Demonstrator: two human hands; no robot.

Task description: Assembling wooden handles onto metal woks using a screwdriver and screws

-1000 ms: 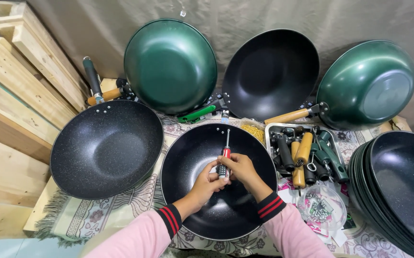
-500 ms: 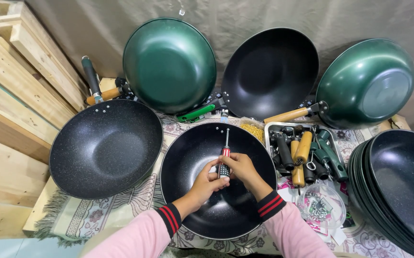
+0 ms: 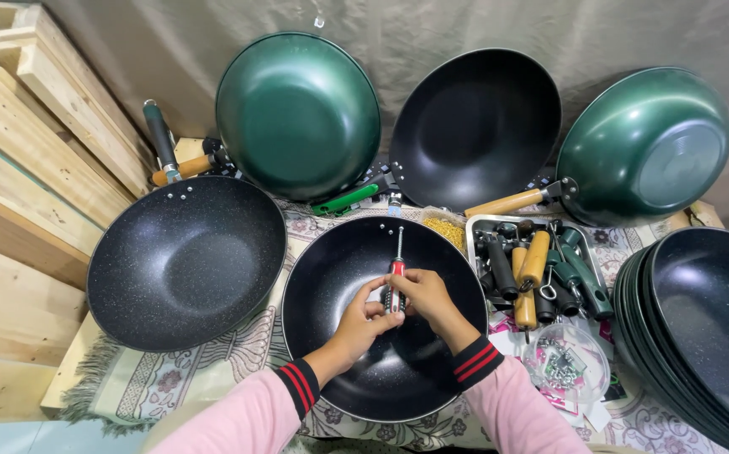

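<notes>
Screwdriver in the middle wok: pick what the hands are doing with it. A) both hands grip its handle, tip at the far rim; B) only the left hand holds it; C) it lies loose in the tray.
A: the left hand and right hand both close on the screwdriver, its tip toward the far rim of the black wok.

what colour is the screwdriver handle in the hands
Red and black, with a silver shaft, on the screwdriver gripped by both hands over the black wok; the head view shows it.

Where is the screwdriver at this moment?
In the head view, the screwdriver is centre frame, held by both hands over the middle black wok, left of the handle tray.
</notes>
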